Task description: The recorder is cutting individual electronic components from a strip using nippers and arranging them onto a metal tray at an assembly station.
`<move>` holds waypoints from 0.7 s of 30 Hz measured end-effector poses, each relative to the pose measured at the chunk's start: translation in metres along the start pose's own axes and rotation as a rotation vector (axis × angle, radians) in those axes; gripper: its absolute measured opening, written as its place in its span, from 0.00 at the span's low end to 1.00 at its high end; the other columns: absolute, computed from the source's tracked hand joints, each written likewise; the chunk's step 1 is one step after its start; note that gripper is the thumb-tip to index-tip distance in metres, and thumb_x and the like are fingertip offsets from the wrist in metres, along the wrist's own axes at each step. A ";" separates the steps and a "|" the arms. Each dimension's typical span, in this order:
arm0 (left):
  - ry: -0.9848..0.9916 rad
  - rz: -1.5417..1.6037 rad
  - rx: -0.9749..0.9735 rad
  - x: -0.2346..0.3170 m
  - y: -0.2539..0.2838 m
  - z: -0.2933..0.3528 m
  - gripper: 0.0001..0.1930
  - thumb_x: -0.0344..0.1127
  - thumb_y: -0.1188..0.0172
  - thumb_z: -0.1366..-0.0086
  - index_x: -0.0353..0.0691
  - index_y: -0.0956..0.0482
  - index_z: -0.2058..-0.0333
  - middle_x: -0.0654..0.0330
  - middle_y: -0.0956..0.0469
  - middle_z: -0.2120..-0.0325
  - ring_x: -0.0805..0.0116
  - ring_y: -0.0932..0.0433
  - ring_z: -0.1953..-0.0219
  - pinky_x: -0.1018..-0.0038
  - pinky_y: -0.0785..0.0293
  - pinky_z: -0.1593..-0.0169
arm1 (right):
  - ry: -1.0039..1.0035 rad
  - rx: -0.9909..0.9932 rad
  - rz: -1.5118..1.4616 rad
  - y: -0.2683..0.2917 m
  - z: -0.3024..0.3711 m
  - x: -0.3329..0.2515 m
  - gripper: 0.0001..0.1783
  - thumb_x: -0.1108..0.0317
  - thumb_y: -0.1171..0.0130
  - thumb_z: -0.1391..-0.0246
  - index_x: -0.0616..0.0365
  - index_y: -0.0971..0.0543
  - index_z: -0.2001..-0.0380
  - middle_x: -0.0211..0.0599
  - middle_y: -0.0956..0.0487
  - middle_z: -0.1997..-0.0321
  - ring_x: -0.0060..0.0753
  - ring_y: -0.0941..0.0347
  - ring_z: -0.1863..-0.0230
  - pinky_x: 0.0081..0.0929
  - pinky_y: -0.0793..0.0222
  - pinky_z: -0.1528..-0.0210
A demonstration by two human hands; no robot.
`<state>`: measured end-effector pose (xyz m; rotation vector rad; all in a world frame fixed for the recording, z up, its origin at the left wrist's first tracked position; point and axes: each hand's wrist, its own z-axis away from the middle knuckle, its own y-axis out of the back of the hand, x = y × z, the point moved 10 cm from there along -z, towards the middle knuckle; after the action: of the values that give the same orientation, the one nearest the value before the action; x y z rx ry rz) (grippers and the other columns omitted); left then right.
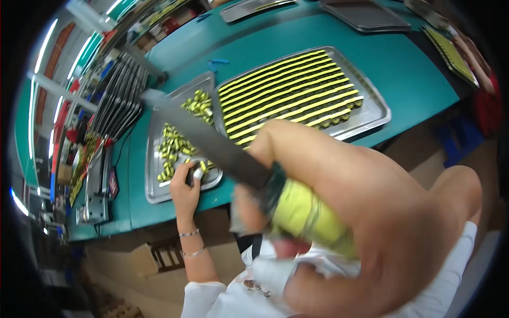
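My right hand [382, 238], large and blurred close to the camera, is closed around a long tool's yellow-green wrapped handle [313, 214]. From the handle a dark, flat, straight shaft [212, 138] points up and left over the trays; its exact kind is unclear. My left hand [185, 185] reaches over the near edge of the left metal tray [154, 188], fingers curled in, the thumb wearing a white tip cover. Small yellow-and-black cylindrical parts [175, 143] lie loose there, one right at its fingertips. Whether any is gripped is hard to see.
Right of the loose parts, a larger metal tray [374, 106] carries tight rows of the same parts. Blue pieces [218, 62] lie behind on the green table [254, 53]. Dark trays [366, 16] sit far back; a rack of black trays [119, 90] stands left. Another person's arm [472, 55] shows far right.
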<state>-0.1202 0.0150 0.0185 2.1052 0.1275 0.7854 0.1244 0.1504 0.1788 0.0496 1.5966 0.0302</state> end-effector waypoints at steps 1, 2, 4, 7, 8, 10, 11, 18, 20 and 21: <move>-0.014 -0.007 -0.002 0.001 0.000 -0.001 0.14 0.24 0.42 0.47 0.33 0.25 0.60 0.50 0.24 0.66 0.55 0.23 0.63 0.71 0.29 0.57 | 0.009 -0.011 -0.003 -0.005 -0.004 0.000 0.27 0.76 0.37 0.56 0.69 0.35 0.53 0.36 0.28 0.63 0.21 0.32 0.62 0.18 0.33 0.59; -0.022 -0.015 -0.004 0.000 -0.001 -0.001 0.14 0.25 0.42 0.47 0.34 0.24 0.59 0.49 0.23 0.66 0.55 0.23 0.63 0.70 0.29 0.57 | 0.015 -0.028 -0.008 -0.009 -0.008 0.001 0.26 0.75 0.37 0.56 0.68 0.35 0.53 0.36 0.28 0.63 0.21 0.32 0.62 0.18 0.34 0.60; -0.061 -0.017 -0.004 0.004 -0.007 -0.010 0.16 0.26 0.41 0.47 0.35 0.24 0.57 0.47 0.23 0.66 0.53 0.23 0.62 0.70 0.29 0.56 | 0.033 -0.039 0.000 -0.015 -0.011 -0.002 0.26 0.75 0.37 0.56 0.68 0.35 0.54 0.36 0.28 0.63 0.21 0.32 0.63 0.18 0.34 0.61; 0.105 -0.105 -0.018 -0.043 -0.010 0.006 0.13 0.24 0.43 0.48 0.37 0.23 0.61 0.52 0.22 0.67 0.53 0.23 0.65 0.69 0.27 0.60 | 0.039 -0.093 0.030 0.022 0.122 0.065 0.25 0.75 0.37 0.56 0.66 0.35 0.56 0.37 0.28 0.64 0.21 0.33 0.64 0.17 0.34 0.62; 0.007 -0.015 0.034 0.003 0.000 -0.002 0.13 0.23 0.44 0.50 0.38 0.23 0.63 0.54 0.22 0.67 0.55 0.22 0.66 0.70 0.27 0.62 | 0.034 -0.088 0.040 0.050 0.180 0.088 0.24 0.74 0.37 0.56 0.66 0.35 0.56 0.37 0.28 0.65 0.21 0.33 0.65 0.17 0.34 0.62; 0.107 0.154 0.001 -0.026 0.001 0.006 0.14 0.23 0.45 0.50 0.39 0.23 0.63 0.55 0.22 0.68 0.58 0.22 0.66 0.71 0.27 0.62 | 0.079 -0.109 0.030 0.118 0.299 0.150 0.24 0.74 0.37 0.56 0.65 0.36 0.57 0.37 0.28 0.65 0.21 0.33 0.66 0.17 0.34 0.63; 0.010 0.056 0.057 0.010 0.012 0.001 0.14 0.23 0.45 0.50 0.39 0.23 0.63 0.55 0.22 0.68 0.57 0.22 0.66 0.70 0.27 0.62 | 0.094 -0.092 0.018 0.156 0.365 0.189 0.23 0.74 0.37 0.56 0.65 0.36 0.58 0.37 0.28 0.65 0.21 0.33 0.66 0.17 0.35 0.64; -0.097 0.051 0.080 -0.002 -0.012 -0.008 0.13 0.26 0.42 0.48 0.40 0.23 0.62 0.55 0.22 0.69 0.55 0.22 0.66 0.68 0.27 0.62 | 0.020 0.117 0.093 0.318 0.756 0.304 0.21 0.73 0.37 0.56 0.63 0.36 0.61 0.38 0.28 0.67 0.21 0.34 0.69 0.16 0.35 0.67; -0.034 -0.026 0.127 -0.012 0.020 0.014 0.12 0.23 0.44 0.48 0.36 0.24 0.63 0.53 0.22 0.68 0.57 0.22 0.65 0.71 0.28 0.60 | 0.040 0.074 0.075 0.383 0.740 0.336 0.21 0.73 0.37 0.56 0.62 0.36 0.62 0.38 0.28 0.67 0.20 0.34 0.70 0.16 0.35 0.68; -0.037 -0.039 0.102 -0.005 0.020 0.011 0.12 0.23 0.44 0.48 0.36 0.24 0.63 0.53 0.23 0.68 0.57 0.22 0.65 0.71 0.28 0.60 | 0.054 0.092 0.056 0.391 0.742 0.358 0.20 0.73 0.37 0.56 0.62 0.36 0.62 0.38 0.28 0.68 0.20 0.34 0.71 0.16 0.36 0.68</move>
<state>-0.1213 -0.0072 0.0263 2.2054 0.1920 0.7296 0.8624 0.5502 -0.1790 0.1663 1.6497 0.0023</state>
